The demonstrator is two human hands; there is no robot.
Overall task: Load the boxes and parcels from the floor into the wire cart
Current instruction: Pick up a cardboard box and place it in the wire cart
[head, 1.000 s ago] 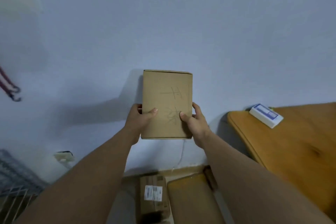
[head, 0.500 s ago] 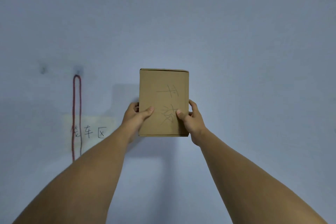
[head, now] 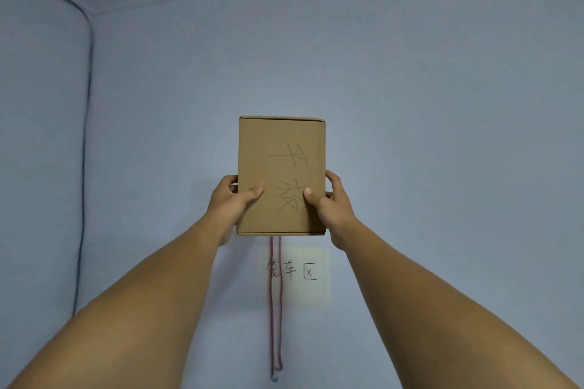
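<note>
Clamped between both hands, the cardboard box (head: pixel 281 164) is gripped along its lower half. The left hand (head: pixel 232 200) is curled round the left edge and the right hand (head: pixel 331 200) round the right edge. Each thumb is laid flat on the near face, and the other fingers are wrapped behind, mostly hidden. Most of the box is seen above the grip, and only a short stretch of it is left below the thumbs.

The box is held upright with its long axis vertical. One broad face is turned toward the camera, the closed top edge is pointed up, and handwritten characters are set one under the other down that face.

The box is carried in the air directly above a paper sign (head: pixel 297 275), its bottom edge just above the sign's top edge. A red cord (head: pixel 275 309) is hung down the wall (head: pixel 442 136) across the sign's left edge, its upper part hidden behind the box. Well to the left of the sign, a dark cable (head: pixel 83 167) is run down the corner of the room.
</note>
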